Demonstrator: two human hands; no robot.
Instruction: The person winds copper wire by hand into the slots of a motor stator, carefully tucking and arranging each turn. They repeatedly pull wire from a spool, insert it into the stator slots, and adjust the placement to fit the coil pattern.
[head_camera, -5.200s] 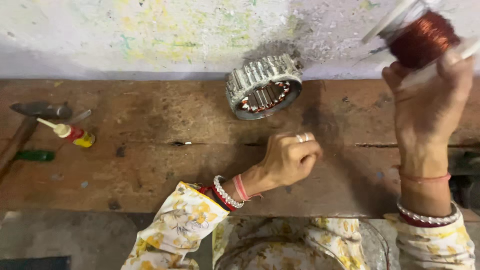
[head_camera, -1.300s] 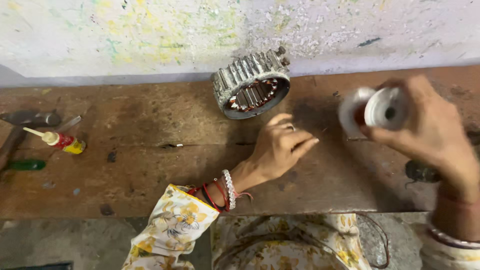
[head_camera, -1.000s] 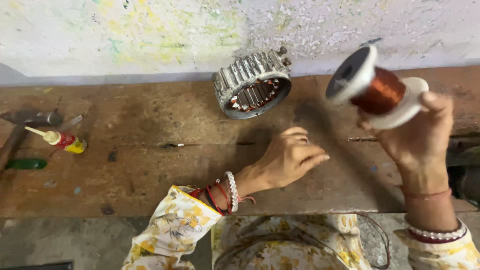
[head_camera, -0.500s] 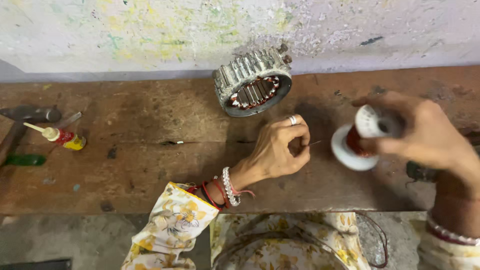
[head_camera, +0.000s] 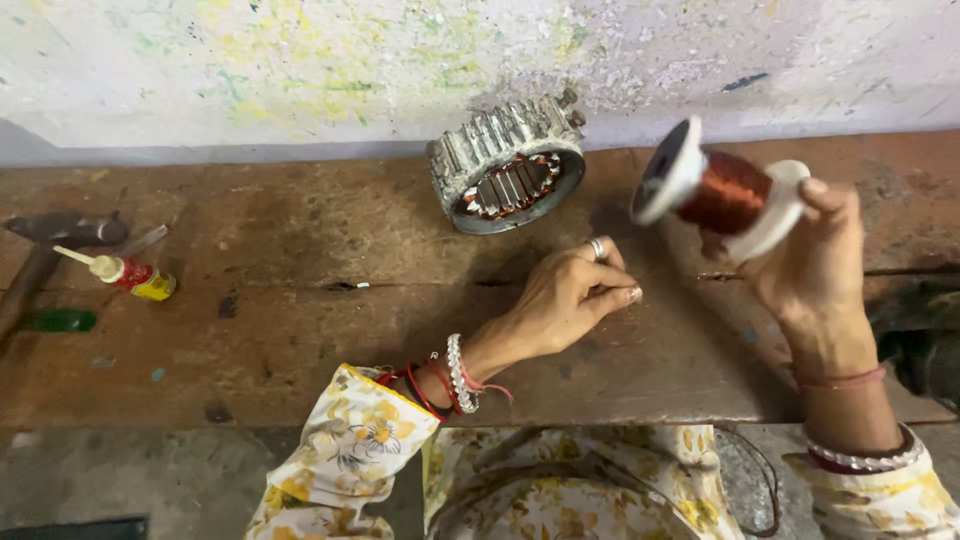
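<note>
- Your right hand (head_camera: 815, 265) grips the copper wire spool (head_camera: 722, 192) aloft, its axis tilted toward the worktop's (head_camera: 300, 250) far edge.
- Your left hand's (head_camera: 570, 300) fingers, pinched closed, rest just left of and below it.

Wooden bench (head_camera: 300, 330): stator (head_camera: 508, 166), glue bottle (head_camera: 130, 275).

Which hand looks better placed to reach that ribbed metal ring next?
Probably the left hand: it rests free on the bench just below the stator ring. The right hand is busy holding the copper wire spool.
</note>
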